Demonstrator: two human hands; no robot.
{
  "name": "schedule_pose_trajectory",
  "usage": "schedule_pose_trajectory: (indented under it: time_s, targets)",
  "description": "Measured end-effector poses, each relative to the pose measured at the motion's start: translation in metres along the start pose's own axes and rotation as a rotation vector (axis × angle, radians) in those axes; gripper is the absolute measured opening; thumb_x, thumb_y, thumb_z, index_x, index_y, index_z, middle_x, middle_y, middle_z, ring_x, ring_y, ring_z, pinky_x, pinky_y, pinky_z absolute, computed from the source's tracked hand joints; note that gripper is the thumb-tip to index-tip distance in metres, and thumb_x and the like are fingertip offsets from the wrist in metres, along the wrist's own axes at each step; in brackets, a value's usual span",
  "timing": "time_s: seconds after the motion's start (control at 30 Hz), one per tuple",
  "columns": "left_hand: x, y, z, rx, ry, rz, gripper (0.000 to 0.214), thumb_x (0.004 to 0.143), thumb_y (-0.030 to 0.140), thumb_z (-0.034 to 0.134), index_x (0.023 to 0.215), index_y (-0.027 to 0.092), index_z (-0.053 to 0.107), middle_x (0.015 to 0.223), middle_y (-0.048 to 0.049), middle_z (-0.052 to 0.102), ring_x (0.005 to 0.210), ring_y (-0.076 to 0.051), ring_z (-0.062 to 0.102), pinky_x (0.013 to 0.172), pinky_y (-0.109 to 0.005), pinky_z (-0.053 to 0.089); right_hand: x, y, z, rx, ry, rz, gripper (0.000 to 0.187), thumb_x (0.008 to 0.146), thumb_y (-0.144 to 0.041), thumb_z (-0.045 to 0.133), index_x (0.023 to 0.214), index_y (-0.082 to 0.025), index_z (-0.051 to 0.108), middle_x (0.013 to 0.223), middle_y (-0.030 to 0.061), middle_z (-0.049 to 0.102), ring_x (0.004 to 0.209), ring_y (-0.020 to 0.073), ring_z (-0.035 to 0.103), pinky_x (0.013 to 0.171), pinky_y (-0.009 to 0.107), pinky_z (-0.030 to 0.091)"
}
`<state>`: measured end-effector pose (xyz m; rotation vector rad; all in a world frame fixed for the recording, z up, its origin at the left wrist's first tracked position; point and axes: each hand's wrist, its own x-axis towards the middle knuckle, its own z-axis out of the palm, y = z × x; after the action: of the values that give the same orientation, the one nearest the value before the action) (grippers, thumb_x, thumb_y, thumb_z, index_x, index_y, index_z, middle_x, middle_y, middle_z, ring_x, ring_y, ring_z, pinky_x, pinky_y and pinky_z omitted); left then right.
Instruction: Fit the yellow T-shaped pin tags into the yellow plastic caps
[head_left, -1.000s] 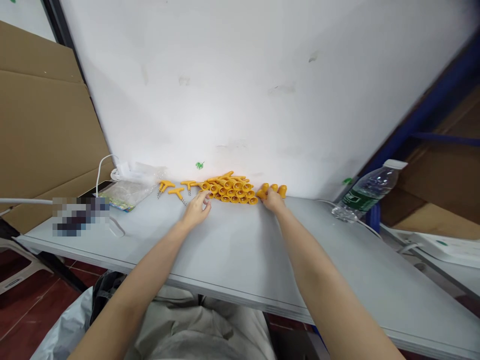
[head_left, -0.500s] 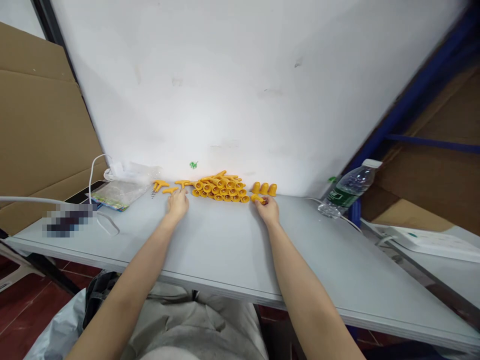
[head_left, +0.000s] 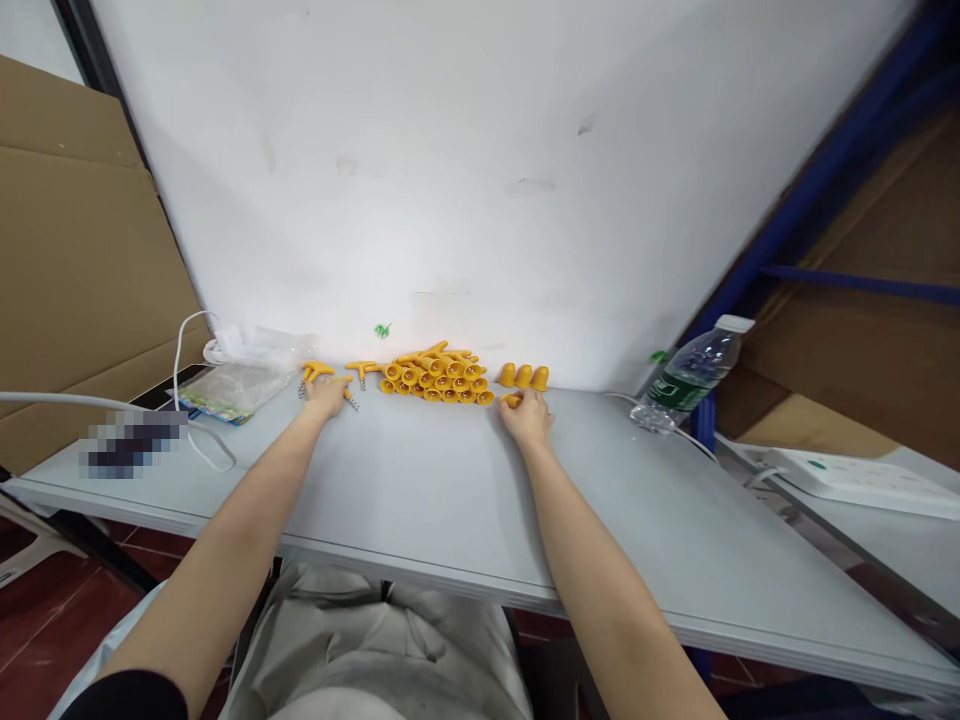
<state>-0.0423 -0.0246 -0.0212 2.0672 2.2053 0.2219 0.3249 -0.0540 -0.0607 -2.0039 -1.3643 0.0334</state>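
Observation:
Yellow T-handled corkscrews with metal spirals lie at the left: one (head_left: 316,369) at the far left, one (head_left: 363,367) nearer the middle, and one (head_left: 349,395) beside my left hand. My left hand (head_left: 325,396) reaches among them, fingers extended and apart, partly covering the handles. My right hand (head_left: 529,416) rests on the table with its fingers closed round a yellow bell-shaped cap (head_left: 511,400), partly hidden by them. Between my hands lies a stacked pile of yellow corkscrews (head_left: 439,377), their hollow bell ends facing me. Three yellow caps (head_left: 523,376) stand upright behind my right hand.
A white wall (head_left: 450,180) rises behind the grey table (head_left: 420,480). Plastic packaging (head_left: 236,385), a white cable (head_left: 178,350) and a blurred dark object (head_left: 131,445) lie left. At right stand a water bottle (head_left: 686,380) and, beyond the table, a white power strip (head_left: 855,480).
My left hand has moved left, away from the pile and toward the far-left corkscrews, uncovering metal spirals. My right hand stays in place with the cap. The view has shifted slightly.

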Motion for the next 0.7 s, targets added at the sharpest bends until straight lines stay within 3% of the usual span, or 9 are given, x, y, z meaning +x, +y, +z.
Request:
schedule_pose_trajectory:
  time_s: [0.23,0.37,0.47,0.6,0.7]
  targets:
    - [-0.019,0.021,0.003,0.147,-0.055,-0.136,0.045,0.089,0.016,0.043,0.131,0.025,0.055,0.136,-0.0192,0.052,0.125,-0.033,0.051,0.101,-0.047,0.034,0.003,0.003,0.006,-0.041,-0.095,0.023,0.025,0.080,-0.036,0.059,0.098,-0.019,0.063,0.110,0.0124,0.066,0.109,0.0300,0.057,0.091,0.045,0.040]
    - [-0.041,0.034,0.013,0.125,0.026,-0.129,0.048,0.089,0.010,0.033,0.131,0.023,0.054,0.135,-0.0190,0.051,0.126,-0.030,0.048,0.097,-0.044,0.038,0.002,0.002,0.006,-0.056,-0.078,0.047,0.024,0.078,-0.038,0.061,0.090,-0.018,0.062,0.110,0.0142,0.065,0.111,0.0316,0.056,0.092,0.045,0.040]
    - [-0.052,0.037,0.013,0.065,-0.040,-0.100,0.048,0.088,0.010,0.035,0.131,0.023,0.054,0.134,-0.0188,0.052,0.121,-0.029,0.054,0.095,-0.042,0.041,0.002,0.002,0.005,0.027,-0.065,0.085,0.023,0.077,-0.033,0.061,0.094,-0.018,0.058,0.110,0.0134,0.065,0.108,0.0302,0.057,0.094,0.047,0.038]
    - [-0.053,0.030,0.008,-0.059,-0.119,-0.052,0.047,0.088,0.017,0.041,0.132,0.024,0.053,0.128,-0.0161,0.059,0.113,-0.028,0.061,0.088,-0.037,0.046,0.005,0.003,0.006,0.146,0.019,0.088,0.029,0.076,-0.023,0.056,0.105,-0.019,0.052,0.110,0.0127,0.063,0.104,0.0288,0.059,0.093,0.049,0.039]
    - [-0.048,0.024,0.007,-0.122,-0.077,-0.019,0.042,0.085,0.025,0.049,0.126,0.024,0.056,0.120,-0.0126,0.066,0.111,-0.029,0.062,0.086,-0.036,0.048,0.008,0.003,0.008,0.261,0.129,-0.051,0.032,0.075,-0.019,0.054,0.107,-0.019,0.052,0.111,0.0133,0.062,0.106,0.0292,0.059,0.092,0.047,0.043]
